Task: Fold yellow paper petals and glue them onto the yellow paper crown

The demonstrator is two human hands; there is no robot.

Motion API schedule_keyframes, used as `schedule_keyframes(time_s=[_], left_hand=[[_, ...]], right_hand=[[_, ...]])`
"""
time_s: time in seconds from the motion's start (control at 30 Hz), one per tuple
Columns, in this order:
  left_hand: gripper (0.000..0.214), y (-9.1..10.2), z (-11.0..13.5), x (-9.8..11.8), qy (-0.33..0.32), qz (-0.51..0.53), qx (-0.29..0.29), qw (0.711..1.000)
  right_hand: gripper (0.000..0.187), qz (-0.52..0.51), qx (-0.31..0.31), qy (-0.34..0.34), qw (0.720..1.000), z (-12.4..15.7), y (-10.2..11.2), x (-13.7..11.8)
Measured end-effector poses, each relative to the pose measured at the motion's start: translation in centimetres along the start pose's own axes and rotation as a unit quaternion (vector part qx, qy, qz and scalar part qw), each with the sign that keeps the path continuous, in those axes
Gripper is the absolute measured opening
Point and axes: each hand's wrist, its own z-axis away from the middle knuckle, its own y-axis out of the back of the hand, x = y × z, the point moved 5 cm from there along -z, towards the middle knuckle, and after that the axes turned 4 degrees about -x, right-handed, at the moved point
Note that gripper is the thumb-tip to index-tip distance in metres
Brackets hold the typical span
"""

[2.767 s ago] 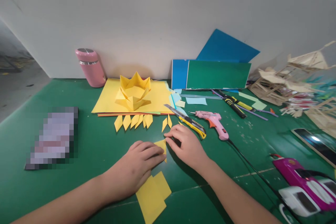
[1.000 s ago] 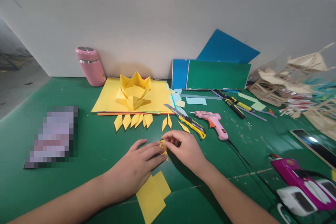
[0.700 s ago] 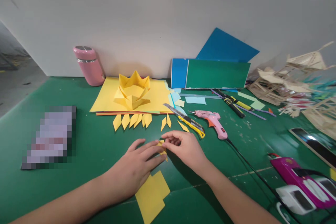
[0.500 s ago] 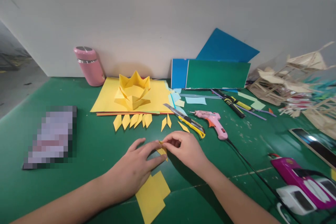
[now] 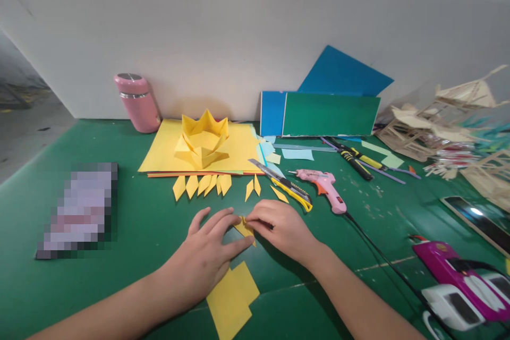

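A small folded piece of yellow paper (image 5: pixel 246 229) lies between my hands on the green table. My left hand (image 5: pixel 211 247) holds it down, its thumb along the lower edge and fingertips at the top left. The thumb and fingers of my right hand (image 5: pixel 281 228) pinch its top edge. Several flat yellow paper squares (image 5: pixel 231 303) overlap just below my left hand. Beyond my hands, folded yellow paper diamonds (image 5: pixel 205 185) form a row. Behind them, a pointed yellow paper bowl (image 5: pixel 202 141) sits on yellow sheets (image 5: pixel 243 143).
A utility knife (image 5: pixel 289 188) and a pink glue gun (image 5: pixel 324 186) lie right of the diamonds; its black cord runs to a magenta power strip (image 5: pixel 442 263). A pink flask (image 5: pixel 138 103) stands at the back left. Stick models (image 5: pixel 414 130) and a phone (image 5: pixel 476 223) are at right.
My hands stay at the same paper piece. The right fingers have shifted slightly along its top edge, and more of the paper's face shows. The view has tilted a little.
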Motion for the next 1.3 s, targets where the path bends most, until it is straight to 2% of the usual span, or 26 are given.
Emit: schedule_keyframes(time_s=[0.23,0.5,0.6,0.73,0.83,1.07,1.3], left_hand=[[0.044,0.5,-0.3,0.1,-0.01,-0.005,-0.041,0.999],[0.04,-0.8,0.1,-0.2,-0.012,0.0,0.017,1.0],[0.04,-1.0,0.2,-0.4,-0.009,0.002,0.03,1.0],[0.042,-0.9,0.2,-0.4,-0.004,0.012,0.028,1.0],[0.042,-0.8,0.1,-0.4,-0.003,0.016,0.025,1.0],[0.041,-1.0,0.2,-0.4,-0.003,0.015,0.03,0.999],[0.041,-0.7,0.2,-0.4,0.001,0.007,0.034,0.999]], right_hand=[[0.012,0.003,0.034,-0.135,0.99,0.1,-0.4,0.6],[0.011,-0.032,0.058,-0.193,0.979,0.2,-0.7,1.2],[0.012,-0.03,0.045,-0.157,0.986,0.1,-0.5,0.9],[0.013,-0.033,0.004,-0.061,0.998,-0.1,-0.2,0.6],[0.015,-0.043,0.001,-0.01,0.999,-0.2,0.1,0.7],[0.026,-0.014,0.017,0.025,0.999,-0.1,-0.1,0.7],[0.027,-0.001,0.011,0.049,0.999,-0.2,-0.2,0.4]])
